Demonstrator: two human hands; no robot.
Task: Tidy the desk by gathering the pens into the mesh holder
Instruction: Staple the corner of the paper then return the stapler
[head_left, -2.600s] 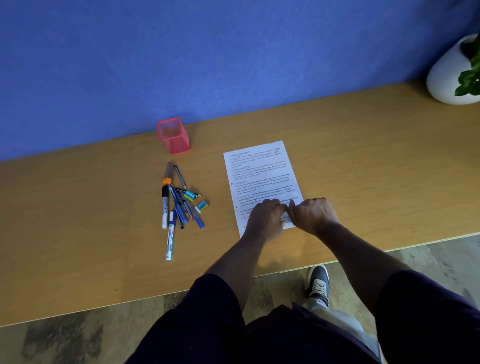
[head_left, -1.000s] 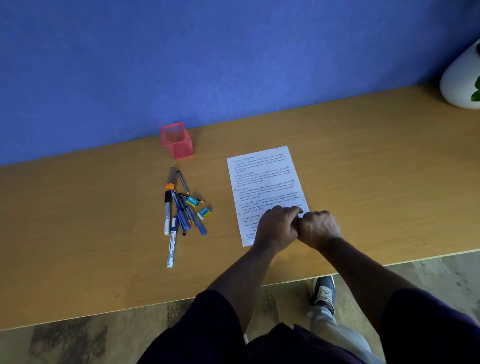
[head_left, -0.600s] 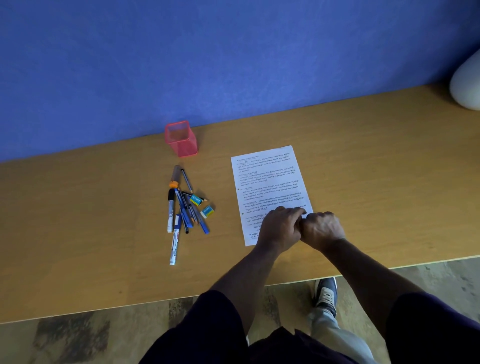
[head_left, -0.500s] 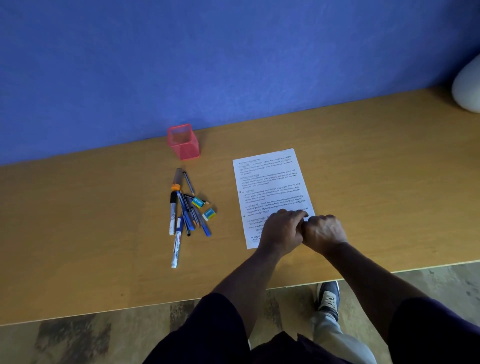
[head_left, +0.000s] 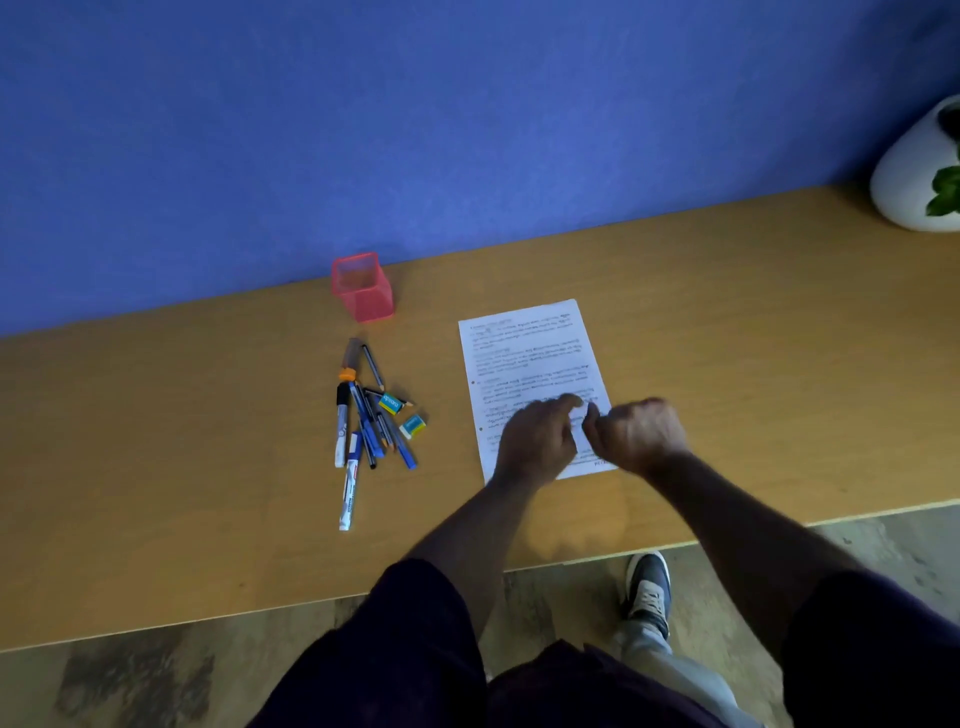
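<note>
A pink mesh holder (head_left: 363, 289) stands upright by the blue wall, with nothing showing above its rim. Just in front of it lies a loose pile of pens (head_left: 366, 421), pencils and markers, with one white marker (head_left: 350, 486) stretching toward me. Both hands hover over the lower part of a printed sheet (head_left: 524, 353), well to the right of the pens. My left hand (head_left: 535, 441) is blurred, with its fingers reaching rightward over the sheet. My right hand (head_left: 640, 435) is curled into a fist and holds nothing I can see.
Two small blue-and-yellow erasers (head_left: 390, 403) (head_left: 413, 425) lie at the right edge of the pen pile. A white plant pot (head_left: 914, 171) stands at the far right of the wooden desk (head_left: 182, 441). The desk's front edge runs just past my arms.
My hands were pressed together over the sheet; now they have come apart, the right one shifting right. The pens and the holder have not moved.
</note>
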